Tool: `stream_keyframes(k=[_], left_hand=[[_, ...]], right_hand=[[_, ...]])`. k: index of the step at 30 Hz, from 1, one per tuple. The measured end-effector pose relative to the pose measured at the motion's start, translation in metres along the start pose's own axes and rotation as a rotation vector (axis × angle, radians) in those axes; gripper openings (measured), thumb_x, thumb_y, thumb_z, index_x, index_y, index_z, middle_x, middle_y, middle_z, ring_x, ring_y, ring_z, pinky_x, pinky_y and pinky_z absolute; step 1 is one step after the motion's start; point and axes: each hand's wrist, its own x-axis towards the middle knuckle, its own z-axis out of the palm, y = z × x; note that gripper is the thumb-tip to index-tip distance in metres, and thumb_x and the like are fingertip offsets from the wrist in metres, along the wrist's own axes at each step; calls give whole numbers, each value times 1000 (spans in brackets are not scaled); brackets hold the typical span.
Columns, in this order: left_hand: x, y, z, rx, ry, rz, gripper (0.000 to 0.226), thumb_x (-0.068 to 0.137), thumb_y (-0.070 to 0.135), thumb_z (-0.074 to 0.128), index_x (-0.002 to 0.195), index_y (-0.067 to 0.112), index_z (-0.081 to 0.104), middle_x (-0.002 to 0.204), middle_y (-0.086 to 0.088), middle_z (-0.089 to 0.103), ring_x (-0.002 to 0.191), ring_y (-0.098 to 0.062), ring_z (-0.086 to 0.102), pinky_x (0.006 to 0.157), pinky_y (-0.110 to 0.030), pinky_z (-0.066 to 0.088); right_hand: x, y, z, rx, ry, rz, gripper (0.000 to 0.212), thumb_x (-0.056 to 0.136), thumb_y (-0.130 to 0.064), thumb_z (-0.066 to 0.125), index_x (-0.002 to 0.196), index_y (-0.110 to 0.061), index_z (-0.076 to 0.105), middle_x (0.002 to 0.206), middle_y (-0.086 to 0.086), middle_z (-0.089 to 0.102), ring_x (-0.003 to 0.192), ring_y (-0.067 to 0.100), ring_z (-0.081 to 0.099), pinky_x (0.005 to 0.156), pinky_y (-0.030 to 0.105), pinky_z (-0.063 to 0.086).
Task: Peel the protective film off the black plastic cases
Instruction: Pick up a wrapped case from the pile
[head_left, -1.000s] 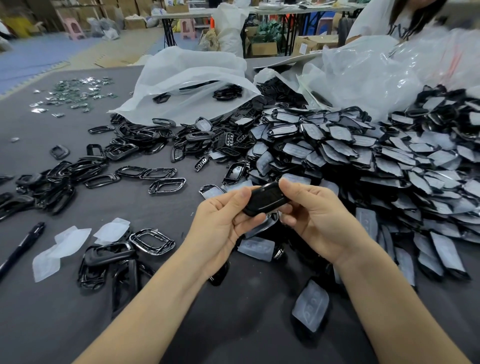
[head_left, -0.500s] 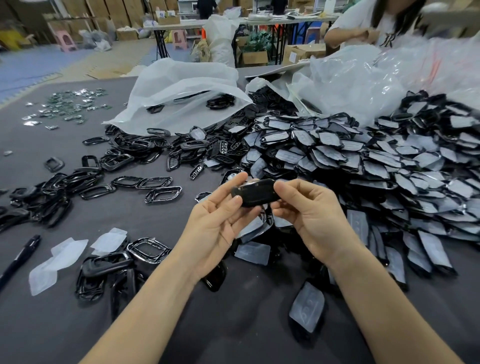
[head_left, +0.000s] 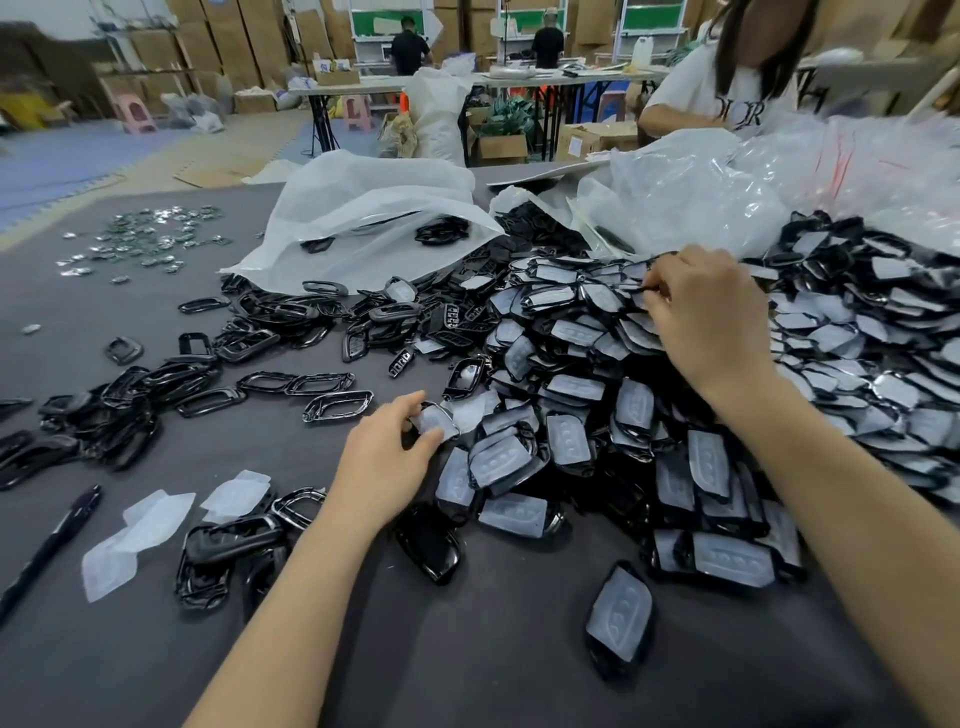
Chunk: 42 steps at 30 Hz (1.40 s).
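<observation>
A big heap of black plastic cases (head_left: 675, 395) with whitish film on them covers the right half of the grey table (head_left: 467, 649). My left hand (head_left: 384, 462) is at the heap's near-left edge and pinches a film-covered case (head_left: 434, 422) between thumb and fingers. Farther back, my right hand (head_left: 711, 317) reaches into the top of the heap, its fingertips curled on a case in the pile (head_left: 641, 296). A glossy bare case (head_left: 431, 553) lies by my left forearm. One filmed case (head_left: 621, 618) lies alone in front.
Peeled films (head_left: 140, 540) and a black pen (head_left: 52, 545) lie at the left. Black frames (head_left: 208, 400) are strewn across the left middle. White bags (head_left: 363, 218) and clear bags (head_left: 727, 197) stand behind. A person (head_left: 727, 78) sits across the table. Small metal badges (head_left: 140, 244) are at far left.
The black case held between both hands is gone from them. My hands have parted: the left dropped to a case at the heap's edge, the right reached back into the pile.
</observation>
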Motion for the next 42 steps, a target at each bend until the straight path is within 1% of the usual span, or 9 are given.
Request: stream_keyframes(k=[7, 12, 18, 22, 24, 28, 33, 38, 42], left_hand=[[3, -5, 2, 77, 14, 54, 51, 87, 12, 69, 135, 23, 54, 99, 8, 49, 106, -18, 47, 89, -20, 32], [4, -8, 3, 56, 18, 33, 50, 87, 19, 70, 135, 21, 55, 118, 3, 43, 113, -11, 43, 90, -11, 26], [6, -5, -10, 71, 123, 40, 44, 93, 19, 60, 136, 17, 53, 136, -1, 54, 127, -21, 47, 105, -28, 33], [24, -25, -39, 420, 59, -103, 54, 93, 10, 49, 145, 25, 42, 149, -1, 40, 138, -27, 33, 108, -49, 36], [33, -32, -46, 491, -58, -104, 50, 95, 11, 48, 140, 31, 48, 140, -2, 47, 130, -28, 41, 103, -47, 41], [42, -37, -51, 543, -9, -19, 35, 98, 16, 50, 131, 23, 58, 114, -7, 58, 111, -31, 53, 90, -44, 46], [65, -22, -43, 493, 49, 119, 79, 84, -14, 43, 148, 32, 35, 123, -7, 46, 100, -33, 52, 76, -39, 44], [100, -10, -16, 452, 58, -91, 24, 90, -1, 47, 105, -4, 66, 123, -22, 47, 109, -41, 51, 92, -42, 40], [95, -9, -2, 377, 176, -109, 33, 95, 20, 50, 84, -4, 69, 104, -24, 60, 103, -39, 54, 88, -41, 39]], right_hand=[[-5, 5, 6, -34, -112, 26, 16, 90, -14, 61, 100, -5, 70, 104, 15, 64, 105, 36, 50, 91, 43, 38], [-12, -21, -10, 167, 76, 26, 13, 89, -11, 62, 95, -3, 70, 98, 16, 65, 100, 36, 54, 87, 46, 43], [-47, -99, 1, 441, 137, -170, 6, 84, -6, 67, 89, -4, 69, 91, 9, 64, 95, 31, 57, 82, 41, 47], [-75, -106, 21, 463, 43, -293, 9, 80, -5, 72, 89, -5, 70, 93, 7, 64, 103, 31, 58, 89, 45, 48], [-78, -101, 25, 482, 46, -314, 8, 82, -7, 70, 89, -6, 70, 93, 6, 64, 103, 30, 58, 89, 45, 48], [-77, -96, 27, 525, 27, -240, 7, 81, -3, 72, 88, -4, 71, 90, 5, 66, 102, 31, 59, 85, 48, 50], [-76, -94, 29, 547, 29, -209, 7, 81, -3, 71, 88, -3, 70, 89, 6, 65, 99, 31, 58, 82, 47, 51], [-78, -94, 25, 566, 11, -227, 5, 82, -4, 70, 88, -4, 69, 88, 4, 64, 97, 28, 58, 81, 44, 52], [-78, -93, 25, 568, -15, -208, 6, 81, -3, 71, 87, -4, 69, 86, 5, 64, 95, 29, 59, 79, 44, 53]])
